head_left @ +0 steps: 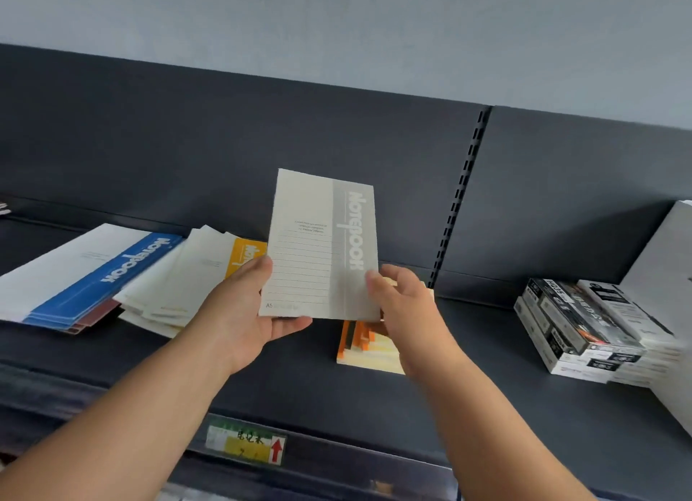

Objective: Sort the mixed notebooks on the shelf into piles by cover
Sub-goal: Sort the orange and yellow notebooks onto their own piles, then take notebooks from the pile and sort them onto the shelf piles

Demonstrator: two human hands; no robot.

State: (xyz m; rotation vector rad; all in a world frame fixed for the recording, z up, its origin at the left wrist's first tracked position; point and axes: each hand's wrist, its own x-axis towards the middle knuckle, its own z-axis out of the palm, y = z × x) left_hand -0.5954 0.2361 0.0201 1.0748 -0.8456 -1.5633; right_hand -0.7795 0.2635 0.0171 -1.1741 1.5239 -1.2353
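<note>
Partway, I judge: blue pile (112,272) and yellow pile (194,272) laid, mixed stack (369,350) remaining, grey notebook (322,246) gripped by left hand (247,313) and right hand (406,306), unplaced.

Dark shelf (307,380), blue notebook pile (86,276) left, cream pile (179,276) beside, orange pile (365,347), stacked boxes (584,328) right

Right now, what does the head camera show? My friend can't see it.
Two hands hold a grey notebook over a dark shelf, the left hand at its bottom corner, the right hand at its right edge. On the shelf lie a blue pile and a yellow pile at left, an orange pile in the middle, and boxes at right.
</note>
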